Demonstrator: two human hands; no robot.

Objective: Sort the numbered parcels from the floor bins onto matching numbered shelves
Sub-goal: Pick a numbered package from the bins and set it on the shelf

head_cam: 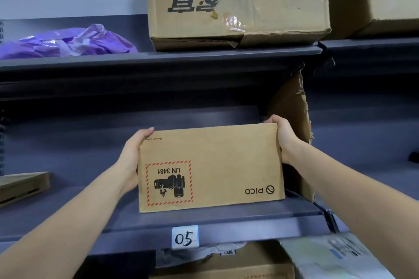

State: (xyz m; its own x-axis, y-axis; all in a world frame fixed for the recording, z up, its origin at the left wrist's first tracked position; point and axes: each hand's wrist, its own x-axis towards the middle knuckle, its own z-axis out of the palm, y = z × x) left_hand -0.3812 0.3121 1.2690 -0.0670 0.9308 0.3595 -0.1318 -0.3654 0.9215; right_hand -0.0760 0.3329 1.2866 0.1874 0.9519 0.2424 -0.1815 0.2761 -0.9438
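Now the left hand (130,161) and right hand (283,137) clasp the brown parcel (210,167) by its ends, fingers curled round, on the 05 shelf (226,219). It sits near the lip. Let go early and it may tip off.

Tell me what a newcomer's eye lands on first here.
First, the brown box in the middle, printed upside down, gripped at its sides by the left hand and right hand on the shelf tagged with the 05 label. Above sit a battered carton and a purple bag.
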